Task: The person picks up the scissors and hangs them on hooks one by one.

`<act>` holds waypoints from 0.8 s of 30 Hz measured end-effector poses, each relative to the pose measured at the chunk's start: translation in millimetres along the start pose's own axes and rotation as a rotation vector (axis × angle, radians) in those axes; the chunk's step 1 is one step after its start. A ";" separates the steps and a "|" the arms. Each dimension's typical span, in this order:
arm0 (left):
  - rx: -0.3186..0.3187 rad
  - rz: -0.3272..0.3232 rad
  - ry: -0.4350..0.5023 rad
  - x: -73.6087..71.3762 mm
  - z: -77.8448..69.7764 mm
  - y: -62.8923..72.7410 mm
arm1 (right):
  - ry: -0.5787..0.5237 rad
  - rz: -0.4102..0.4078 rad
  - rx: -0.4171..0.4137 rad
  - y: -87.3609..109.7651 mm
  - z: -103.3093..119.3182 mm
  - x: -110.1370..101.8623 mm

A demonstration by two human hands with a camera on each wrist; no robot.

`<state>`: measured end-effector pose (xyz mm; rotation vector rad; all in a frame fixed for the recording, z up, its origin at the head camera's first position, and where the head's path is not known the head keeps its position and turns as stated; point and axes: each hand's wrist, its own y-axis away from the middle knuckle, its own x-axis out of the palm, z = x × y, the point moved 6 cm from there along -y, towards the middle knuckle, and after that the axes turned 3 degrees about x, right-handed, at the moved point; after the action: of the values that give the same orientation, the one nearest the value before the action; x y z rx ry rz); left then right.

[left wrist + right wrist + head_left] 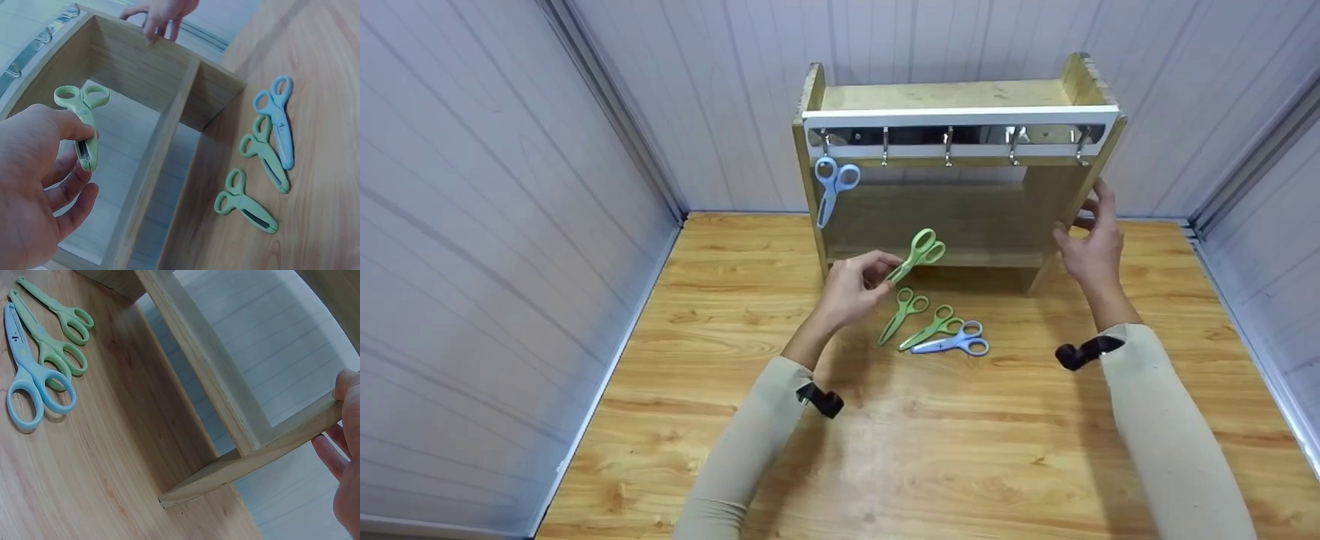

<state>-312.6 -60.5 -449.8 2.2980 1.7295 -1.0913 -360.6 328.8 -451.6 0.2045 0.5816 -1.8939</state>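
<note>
Left hand (36, 183) pinches green scissors (86, 115), partly covering their blades.

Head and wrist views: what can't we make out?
- Held green scissors: head view, blade end hidden by the left hand.
- Right hand: right wrist view, cut off by the right edge.
- Hook rail: left wrist view, cut off by the left edge.
- Mark on lying blue scissors: right wrist view, too small to read.
</note>
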 end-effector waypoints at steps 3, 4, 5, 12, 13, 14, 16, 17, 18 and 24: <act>0.013 -0.014 0.023 -2.0 -1.0 -1.2 | 0.001 -0.006 -0.001 0.0 0.0 0.3; 0.016 -0.016 0.027 -2.4 -1.4 -1.6 | -0.001 -0.008 -0.001 0.1 -0.1 0.3; 0.017 -0.018 0.031 -3.0 -1.9 -2.1 | -0.002 -0.006 0.000 0.1 -0.4 0.6; 0.006 -0.045 0.064 -8.5 -5.4 -5.4 | -0.003 0.016 0.003 -0.9 -2.2 2.1; 0.002 -0.047 0.072 -9.2 -5.8 -5.8 | 0.000 0.018 0.004 -0.7 -2.2 2.2; -0.002 -0.048 0.080 -9.8 -6.1 -6.1 | 0.003 0.019 0.005 -0.5 -2.1 2.1; -0.007 -0.047 0.096 -11.1 -6.7 -6.6 | 0.011 0.019 0.009 0.0 -2.1 1.4; -0.008 -0.048 0.101 -12.0 -7.2 -6.9 | 0.014 0.020 0.012 0.2 -2.2 1.2; -0.007 -0.049 0.106 -13.1 -7.5 -7.1 | 0.018 0.023 0.015 0.3 -2.1 1.2; 0.009 -0.076 0.127 -22.2 -8.8 -7.8 | 0.012 0.045 0.034 0.1 -2.4 1.6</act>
<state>-317.5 -71.9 -427.9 2.3733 1.8745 -0.9858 -361.4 328.6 -454.4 0.2491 0.5491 -1.8612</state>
